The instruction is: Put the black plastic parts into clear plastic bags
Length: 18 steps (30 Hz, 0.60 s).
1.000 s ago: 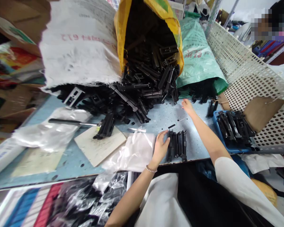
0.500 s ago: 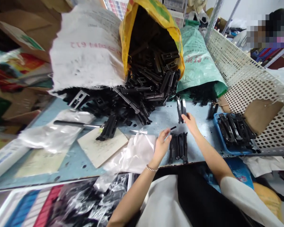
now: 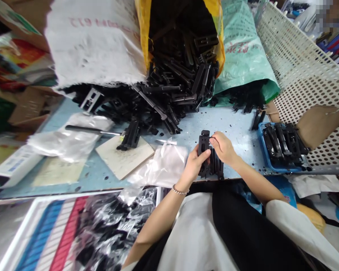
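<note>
A slotted black plastic part [image 3: 203, 143] stands nearly upright in my left hand [image 3: 195, 160], whose thumb lies across its lower half. My right hand [image 3: 223, 148] is closed in a pinch at the part's right edge, near the top. Whatever sits between those fingertips is too small or hidden to name. Just below and behind the hands, a row of similar black parts [image 3: 217, 165] lies on the blue table [image 3: 240, 131], partly covered by the hands.
Loose black parts spill from a yellow sack [image 3: 143, 35], a white sack [image 3: 96, 49] and a green sack [image 3: 245, 56]. A blue basket [image 3: 267, 150] of parts stands right. A screwdriver [image 3: 83, 129], a square board [image 3: 121, 163] and clear plastic bags [image 3: 169, 162] lie left.
The black part has passed from my right hand to my left. Both hands have come together over the row. The view has tilted down a little.
</note>
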### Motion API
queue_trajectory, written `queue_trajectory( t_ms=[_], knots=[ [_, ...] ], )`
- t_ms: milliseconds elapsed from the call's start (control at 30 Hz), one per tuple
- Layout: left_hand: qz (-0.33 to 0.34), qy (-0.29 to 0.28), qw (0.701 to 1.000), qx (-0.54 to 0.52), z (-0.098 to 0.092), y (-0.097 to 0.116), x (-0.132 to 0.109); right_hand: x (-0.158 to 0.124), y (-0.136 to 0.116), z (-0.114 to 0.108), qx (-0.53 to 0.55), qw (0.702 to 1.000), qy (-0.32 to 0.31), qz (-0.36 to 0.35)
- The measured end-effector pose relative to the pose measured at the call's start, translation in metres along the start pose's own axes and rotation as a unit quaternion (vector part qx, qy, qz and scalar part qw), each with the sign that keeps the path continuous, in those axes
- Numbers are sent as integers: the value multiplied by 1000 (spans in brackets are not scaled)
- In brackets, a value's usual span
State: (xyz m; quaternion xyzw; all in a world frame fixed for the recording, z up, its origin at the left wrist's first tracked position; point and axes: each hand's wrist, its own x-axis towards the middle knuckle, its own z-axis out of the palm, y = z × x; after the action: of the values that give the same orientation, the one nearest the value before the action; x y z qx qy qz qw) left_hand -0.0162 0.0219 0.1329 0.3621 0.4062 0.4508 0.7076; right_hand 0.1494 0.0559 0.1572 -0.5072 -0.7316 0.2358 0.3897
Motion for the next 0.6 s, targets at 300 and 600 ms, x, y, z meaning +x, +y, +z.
queue_trajectory(
  t_ms=[300,600],
  knots=[
    [-21,96,989,-113,-17,12,5,-34,-13,26,-8,988,-147,-54],
    [111,193,972,73,-34,-27,16,-49,24,49,-158,960,-165,-160]
  ],
)
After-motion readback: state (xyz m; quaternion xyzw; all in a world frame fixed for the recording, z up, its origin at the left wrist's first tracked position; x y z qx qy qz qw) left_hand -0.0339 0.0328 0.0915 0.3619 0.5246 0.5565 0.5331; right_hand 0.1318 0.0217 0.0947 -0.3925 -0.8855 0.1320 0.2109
